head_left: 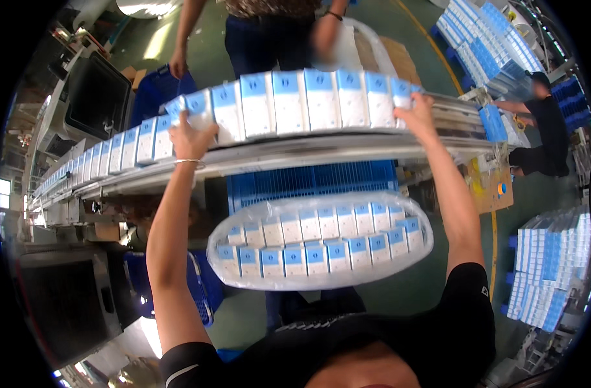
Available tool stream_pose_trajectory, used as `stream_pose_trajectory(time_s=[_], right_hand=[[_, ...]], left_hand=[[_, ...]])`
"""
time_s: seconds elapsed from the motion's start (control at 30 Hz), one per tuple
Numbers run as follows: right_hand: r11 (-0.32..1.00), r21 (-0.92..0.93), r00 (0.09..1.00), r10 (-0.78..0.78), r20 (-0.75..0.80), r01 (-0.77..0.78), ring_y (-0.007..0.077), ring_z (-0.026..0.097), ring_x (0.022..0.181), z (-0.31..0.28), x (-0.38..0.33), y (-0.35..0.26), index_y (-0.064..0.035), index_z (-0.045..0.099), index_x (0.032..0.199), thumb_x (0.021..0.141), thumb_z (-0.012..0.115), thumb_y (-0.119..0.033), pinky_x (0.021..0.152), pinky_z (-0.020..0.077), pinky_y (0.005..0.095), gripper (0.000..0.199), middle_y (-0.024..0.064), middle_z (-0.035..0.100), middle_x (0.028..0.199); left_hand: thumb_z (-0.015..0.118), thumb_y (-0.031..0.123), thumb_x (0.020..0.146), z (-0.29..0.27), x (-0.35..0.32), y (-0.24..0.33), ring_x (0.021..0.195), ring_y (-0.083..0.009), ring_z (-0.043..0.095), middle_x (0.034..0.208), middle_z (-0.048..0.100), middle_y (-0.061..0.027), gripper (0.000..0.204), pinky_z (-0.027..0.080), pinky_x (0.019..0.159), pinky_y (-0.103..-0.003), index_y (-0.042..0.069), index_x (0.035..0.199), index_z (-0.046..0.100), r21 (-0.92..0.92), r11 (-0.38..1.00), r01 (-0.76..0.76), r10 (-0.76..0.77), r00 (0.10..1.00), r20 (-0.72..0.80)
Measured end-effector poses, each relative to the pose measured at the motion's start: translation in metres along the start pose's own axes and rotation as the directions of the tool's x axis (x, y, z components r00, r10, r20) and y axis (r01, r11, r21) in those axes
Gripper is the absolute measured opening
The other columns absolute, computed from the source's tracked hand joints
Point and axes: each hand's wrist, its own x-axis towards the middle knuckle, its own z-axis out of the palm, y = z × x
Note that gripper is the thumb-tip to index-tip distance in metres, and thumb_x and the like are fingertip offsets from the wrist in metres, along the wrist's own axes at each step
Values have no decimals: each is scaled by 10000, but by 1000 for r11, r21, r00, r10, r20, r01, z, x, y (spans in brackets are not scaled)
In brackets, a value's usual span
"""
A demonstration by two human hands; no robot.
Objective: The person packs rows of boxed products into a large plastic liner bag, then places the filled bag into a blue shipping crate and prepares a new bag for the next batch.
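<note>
A plastic-lined crate point(412, 213) at frame centre holds two rows of boxes point(318, 242). Above, left hand point(191, 137) and right hand point(417, 110) clamp a left-to-right row of upright boxes point(305, 100) on the conveyor point(295, 155).

The floor point(412, 284) is dark green with a yellow line point(431, 42); light shines on it at the top; blue crates point(311, 181) sit below; more box stacks point(548, 265) stand right.
</note>
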Motion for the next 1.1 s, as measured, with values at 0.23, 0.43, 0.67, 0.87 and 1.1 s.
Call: stream_pose_trajectory(time_s=[0.23,0.43,0.67,0.87,1.1], right_hand=[[996,-41,969,-88,-233,81,426,409,1230,-95,-119,-19,-39,559,1110,584,804,-263,1012,362,459,622,259,338,1364],[951,-309,982,56,179,2,480,348,1229,2,-248,91,-92,547,1191,600,812,-329,987,348,535,689,275,298,1386],[950,-61,871,307,383,-308,400,512,1154,-8,-248,173,-67,474,1341,722,719,-541,955,418,440,817,263,481,1269],[668,-402,547,744,383,-626,306,562,1145,41,-175,205,-29,525,1299,750,494,-801,945,441,410,949,182,616,1179],[486,-548,19,759,650,-681,285,587,963,21,-154,196,-68,636,1107,713,454,-861,804,485,459,904,105,616,966]], left_hand=[[747,304,654,-73,-115,36,1074,-412,466,1172,411,-265,866,408,915,-471,-26,1356,361,46,970,-237,241,964,-113],[789,313,572,53,-251,-94,1100,-470,424,1185,402,-288,827,361,950,-513,21,1281,478,175,975,-137,106,979,172],[648,537,780,84,-205,-156,998,-395,589,1012,602,-255,763,436,913,-473,64,1349,459,-19,995,95,-71,845,531],[441,710,803,112,-122,-252,987,-395,602,1014,664,-208,749,417,841,-551,63,1117,651,404,580,707,-767,306,565],[506,630,794,88,-119,-190,1019,-344,615,1020,677,-139,636,420,889,-595,95,1110,637,560,463,687,-728,-66,683]])
